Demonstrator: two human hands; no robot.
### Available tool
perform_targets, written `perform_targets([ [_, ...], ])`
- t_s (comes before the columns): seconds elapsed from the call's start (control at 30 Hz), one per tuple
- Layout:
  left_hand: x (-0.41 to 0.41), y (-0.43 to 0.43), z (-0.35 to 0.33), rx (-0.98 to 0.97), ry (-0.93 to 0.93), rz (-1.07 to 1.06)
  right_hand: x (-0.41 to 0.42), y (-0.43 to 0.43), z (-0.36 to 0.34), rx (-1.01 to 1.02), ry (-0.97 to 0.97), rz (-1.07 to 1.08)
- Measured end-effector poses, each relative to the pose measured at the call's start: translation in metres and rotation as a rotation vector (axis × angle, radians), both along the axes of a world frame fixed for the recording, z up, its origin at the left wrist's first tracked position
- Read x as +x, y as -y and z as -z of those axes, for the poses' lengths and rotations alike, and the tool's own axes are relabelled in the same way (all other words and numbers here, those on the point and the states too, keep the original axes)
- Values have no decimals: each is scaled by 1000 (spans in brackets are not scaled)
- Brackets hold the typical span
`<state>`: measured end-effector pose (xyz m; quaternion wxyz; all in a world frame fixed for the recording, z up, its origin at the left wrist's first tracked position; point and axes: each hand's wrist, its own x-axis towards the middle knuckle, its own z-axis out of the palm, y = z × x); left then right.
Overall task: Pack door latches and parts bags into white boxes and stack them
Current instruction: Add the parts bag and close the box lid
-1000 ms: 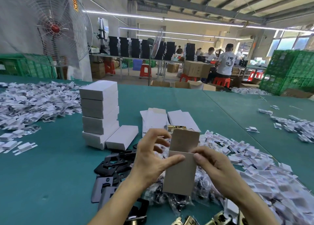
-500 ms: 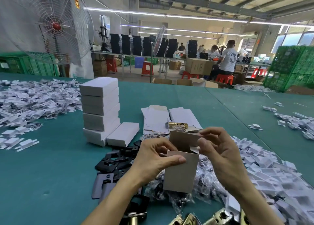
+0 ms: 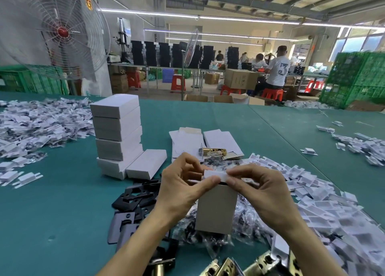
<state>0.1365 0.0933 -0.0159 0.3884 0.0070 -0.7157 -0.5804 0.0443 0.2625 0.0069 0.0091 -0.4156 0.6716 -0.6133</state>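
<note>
Spreading across the whole view, a green table (image 3: 62,223) keeps supplies within reach: a stack of white boxes (image 3: 116,129) stands at ten o'clock, clear of the working space, and clear parts bags (image 3: 245,219) lie heaped toward six o'clock. Above that heap, an upright white box (image 3: 216,209) is held at centre, probably so its contents stay inside. The left hand (image 3: 179,190) and right hand (image 3: 260,192) both have fingers pinching its top flap (image 3: 214,174), apparently tucking it shut.

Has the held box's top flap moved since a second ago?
Yes. The flap, upright before, is folded down over the box, lower relative to the stacked boxes.
</note>
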Motion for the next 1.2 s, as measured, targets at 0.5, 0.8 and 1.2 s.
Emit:
perform_targets([
  [0.5,1,6,10,27,47,122,-7,-10,-1,232,33,-93],
  [0.8,-3,0,7,56,309,116,-5,-3,3,22,230,14],
  [1.2,-11,-35,-2,177,254,-30,5,18,7,-340,808,136],
])
